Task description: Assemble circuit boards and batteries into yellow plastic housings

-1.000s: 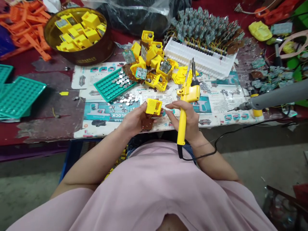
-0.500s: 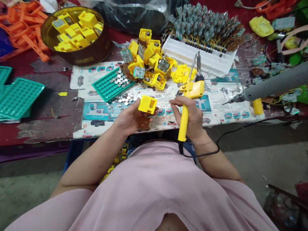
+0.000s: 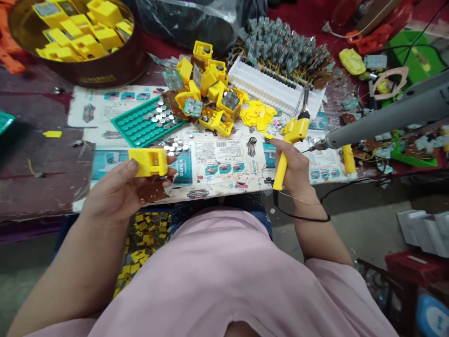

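Observation:
My left hand [image 3: 114, 189] is closed around a small yellow plastic housing [image 3: 142, 163], its open recess facing up. A brown circuit board [image 3: 152, 192] shows beneath the housing by the fingers. In my right hand [image 3: 295, 164] is a yellow soldering gun [image 3: 281, 171], its metal tip pointing away from me and its black cord hanging over the wrist. A small yellow piece [image 3: 269, 137] lies at the right fingertips; whether they pinch it I cannot tell. Left of those fingertips, a small round dark part [image 3: 252, 140] rests on the printed cardboard [image 3: 224, 182].
A teal tray [image 3: 129, 124] and loose silver button cells [image 3: 175, 146] lie near my left hand. Yellow housings [image 3: 219, 96], flat yellow pieces [image 3: 257, 116] and a white rack [image 3: 270, 84] stand behind. A round tin [image 3: 94, 70] is back left. A grey screwdriver [image 3: 379, 114] hangs at right.
My left hand has moved left with the yellow housing. My right hand, still holding the soldering gun, has shifted slightly right. The view has shifted, and the small round part is now uncovered.

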Demonstrator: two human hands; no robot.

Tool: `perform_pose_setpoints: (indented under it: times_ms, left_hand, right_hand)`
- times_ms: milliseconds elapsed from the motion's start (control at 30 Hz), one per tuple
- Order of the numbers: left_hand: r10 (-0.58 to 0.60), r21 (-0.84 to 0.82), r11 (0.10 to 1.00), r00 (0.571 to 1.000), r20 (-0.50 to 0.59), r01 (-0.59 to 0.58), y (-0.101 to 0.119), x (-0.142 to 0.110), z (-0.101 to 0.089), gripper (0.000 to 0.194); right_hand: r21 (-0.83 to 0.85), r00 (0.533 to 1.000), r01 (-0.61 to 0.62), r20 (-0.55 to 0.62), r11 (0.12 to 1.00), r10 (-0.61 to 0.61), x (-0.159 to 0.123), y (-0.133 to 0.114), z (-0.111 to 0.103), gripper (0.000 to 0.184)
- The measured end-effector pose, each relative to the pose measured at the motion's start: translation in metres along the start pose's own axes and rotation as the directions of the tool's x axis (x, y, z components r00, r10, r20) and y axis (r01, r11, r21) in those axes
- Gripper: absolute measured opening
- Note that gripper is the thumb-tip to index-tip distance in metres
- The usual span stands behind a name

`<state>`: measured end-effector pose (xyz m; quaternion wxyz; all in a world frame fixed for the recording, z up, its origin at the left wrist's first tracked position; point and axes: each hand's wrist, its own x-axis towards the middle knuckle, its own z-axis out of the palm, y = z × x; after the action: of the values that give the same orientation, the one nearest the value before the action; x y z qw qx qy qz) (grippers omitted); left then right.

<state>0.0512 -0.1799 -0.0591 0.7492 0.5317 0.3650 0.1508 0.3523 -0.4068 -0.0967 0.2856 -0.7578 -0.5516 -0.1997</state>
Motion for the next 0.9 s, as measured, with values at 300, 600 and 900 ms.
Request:
perform_pose_setpoints:
  times_ms: [300, 600, 900]
  left_hand:
    - [0.066, -0.071, 0.995, 0.991, -0.115, -0.075, 0.004, -0.005, -0.014, 0.058]
    - [-0.012, -0.392, 0.901, 0.894, -0.448, -0.185, 0.03, -0.022, -0.023, 0.035]
    - [-0.054, -0.388, 0.909, 0.877, -0.478, -0.155, 0.028, -0.024, -0.026, 0.037]
  right_hand:
    - [-0.033, 0.989, 0.132, -0.056, 0.991, -0.134, 0.014, -0.016, 0.012, 0.017]
    - [-0.207, 0.985, 0.09, 0.165, 0.974, -0.056, 0.016, -0.004, 0.023, 0.029]
    - [-0.262, 0.969, 0.134, 0.235, 0.956, -0.072, 0.021, -0.004, 0.027, 0.024]
